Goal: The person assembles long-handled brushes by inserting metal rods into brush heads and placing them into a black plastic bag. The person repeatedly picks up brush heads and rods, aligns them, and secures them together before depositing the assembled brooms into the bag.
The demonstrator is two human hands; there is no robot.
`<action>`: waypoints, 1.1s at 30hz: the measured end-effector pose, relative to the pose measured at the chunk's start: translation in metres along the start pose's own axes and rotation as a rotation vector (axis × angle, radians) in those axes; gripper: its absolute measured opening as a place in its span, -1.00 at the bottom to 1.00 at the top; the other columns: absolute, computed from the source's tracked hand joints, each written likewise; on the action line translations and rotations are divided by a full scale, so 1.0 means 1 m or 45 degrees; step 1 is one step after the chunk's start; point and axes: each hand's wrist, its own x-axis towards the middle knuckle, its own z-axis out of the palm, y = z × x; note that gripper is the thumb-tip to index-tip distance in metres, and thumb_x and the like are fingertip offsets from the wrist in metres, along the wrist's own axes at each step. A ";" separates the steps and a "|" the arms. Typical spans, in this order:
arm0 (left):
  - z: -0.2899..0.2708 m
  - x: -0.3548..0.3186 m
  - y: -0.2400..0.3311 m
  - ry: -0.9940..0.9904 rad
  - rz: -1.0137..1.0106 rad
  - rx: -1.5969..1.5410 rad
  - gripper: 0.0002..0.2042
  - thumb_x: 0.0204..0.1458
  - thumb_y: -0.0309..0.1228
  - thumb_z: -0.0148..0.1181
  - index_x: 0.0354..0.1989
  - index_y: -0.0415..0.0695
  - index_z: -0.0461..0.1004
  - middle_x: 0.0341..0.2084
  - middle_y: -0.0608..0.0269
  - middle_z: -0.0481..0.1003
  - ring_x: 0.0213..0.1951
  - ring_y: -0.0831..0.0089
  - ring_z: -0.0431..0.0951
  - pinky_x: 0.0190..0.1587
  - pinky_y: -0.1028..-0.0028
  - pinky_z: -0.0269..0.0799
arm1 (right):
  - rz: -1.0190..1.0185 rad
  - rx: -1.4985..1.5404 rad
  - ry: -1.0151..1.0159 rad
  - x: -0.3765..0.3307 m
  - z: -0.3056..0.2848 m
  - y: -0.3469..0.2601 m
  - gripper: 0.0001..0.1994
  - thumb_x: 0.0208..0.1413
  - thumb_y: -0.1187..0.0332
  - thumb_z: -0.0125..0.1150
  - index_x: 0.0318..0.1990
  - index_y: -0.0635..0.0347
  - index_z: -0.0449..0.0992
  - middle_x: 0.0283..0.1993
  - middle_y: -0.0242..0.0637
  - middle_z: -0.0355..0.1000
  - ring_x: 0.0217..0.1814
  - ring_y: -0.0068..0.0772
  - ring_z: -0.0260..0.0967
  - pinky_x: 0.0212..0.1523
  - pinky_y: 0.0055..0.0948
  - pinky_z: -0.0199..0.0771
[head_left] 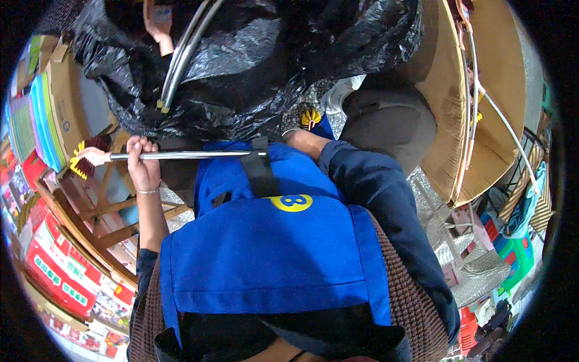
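Note:
My left hand [143, 164] is closed around a thin metal rod [193, 155] that lies level across my front. The rod's left end carries a pink grip with yellow bristles [81, 158]. Its right end runs behind a black strap [260, 172] on my blue apron [271, 253]. My right hand [300, 140] comes in from the dark blue sleeve [374, 187] toward that end of the rod. Its fingers are hidden behind the apron. A second yellow bristle tuft [310, 117] shows just above that wrist.
A large black plastic bag [253, 66] in front of me holds more metal rods [184, 57] and a pink grip. Big cardboard sheets [458, 102] stand at the right. A wooden rack [105, 223] and stacked coloured packages [57, 277] are at the left.

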 end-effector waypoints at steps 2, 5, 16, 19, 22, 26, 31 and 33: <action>-0.002 0.001 0.004 0.038 -0.013 -0.008 -0.84 0.09 -0.47 0.04 -0.15 -0.15 0.36 -0.39 0.30 0.34 -0.38 0.51 0.28 -0.25 0.47 0.24 | -0.029 0.044 -0.010 0.004 0.013 0.001 -0.76 0.06 0.26 0.06 -0.18 0.06 0.59 -0.06 -0.20 0.50 -0.01 -0.20 0.46 -0.07 -0.15 0.48; -0.005 0.002 0.009 0.055 -0.061 0.002 -0.85 0.12 -0.47 0.02 -0.15 -0.16 0.37 -0.39 0.30 0.35 -0.38 0.53 0.31 -0.28 0.51 0.28 | -0.063 0.092 -0.029 0.014 0.025 0.001 -0.76 0.06 0.26 0.06 -0.18 0.06 0.59 -0.06 -0.20 0.50 -0.01 -0.20 0.46 -0.07 -0.16 0.48; 0.007 0.006 0.010 0.182 -0.074 0.118 -0.85 0.10 -0.45 0.03 -0.16 -0.15 0.38 -0.44 0.32 0.39 -0.42 0.56 0.36 -0.34 0.54 0.31 | 0.106 -0.081 0.281 0.045 -0.006 0.022 -0.76 0.06 0.28 0.06 -0.17 0.04 0.60 -0.05 -0.22 0.50 -0.01 -0.21 0.46 -0.07 -0.19 0.49; 0.009 0.005 0.009 0.211 -0.084 0.129 -0.86 0.10 -0.45 0.03 -0.17 -0.13 0.38 -0.46 0.35 0.39 -0.44 0.57 0.36 -0.36 0.55 0.30 | 0.260 -0.167 0.480 0.054 -0.028 0.043 -0.76 0.06 0.28 0.06 -0.17 0.04 0.60 -0.05 -0.23 0.50 -0.01 -0.22 0.46 -0.07 -0.20 0.49; 0.010 0.004 0.008 0.290 -0.060 0.174 -0.87 0.09 -0.44 0.04 -0.20 -0.11 0.36 -0.50 0.37 0.39 -0.48 0.59 0.35 -0.40 0.55 0.29 | 0.320 -0.167 0.450 0.062 -0.041 0.061 -0.76 0.05 0.28 0.06 -0.16 0.03 0.60 -0.05 -0.24 0.50 -0.01 -0.22 0.46 -0.08 -0.20 0.49; 0.012 0.004 0.009 0.356 -0.069 0.212 -0.89 0.09 -0.44 0.03 -0.22 -0.10 0.33 -0.52 0.37 0.39 -0.51 0.59 0.34 -0.41 0.55 0.30 | 0.331 -0.153 0.339 0.056 -0.022 0.075 -0.76 0.05 0.29 0.07 -0.16 0.03 0.60 -0.04 -0.24 0.50 -0.01 -0.23 0.47 -0.08 -0.21 0.49; 0.019 0.004 0.011 0.393 -0.076 0.232 -0.95 0.11 -0.46 -0.01 -0.29 -0.10 0.30 -0.55 0.35 0.36 -0.51 0.58 0.33 -0.42 0.55 0.31 | 0.366 -0.148 0.292 0.052 -0.004 0.088 -0.76 0.05 0.29 0.07 -0.16 0.02 0.60 -0.04 -0.25 0.50 -0.01 -0.23 0.47 -0.08 -0.23 0.49; 0.024 0.005 0.011 0.434 -0.073 0.251 -0.97 0.13 -0.45 -0.03 -0.32 -0.09 0.28 -0.59 0.34 0.32 -0.53 0.57 0.32 -0.43 0.54 0.31 | 0.375 -0.156 0.277 0.050 -0.001 0.092 -0.75 0.05 0.30 0.07 -0.16 0.02 0.60 -0.04 -0.26 0.50 -0.01 -0.24 0.47 -0.08 -0.23 0.49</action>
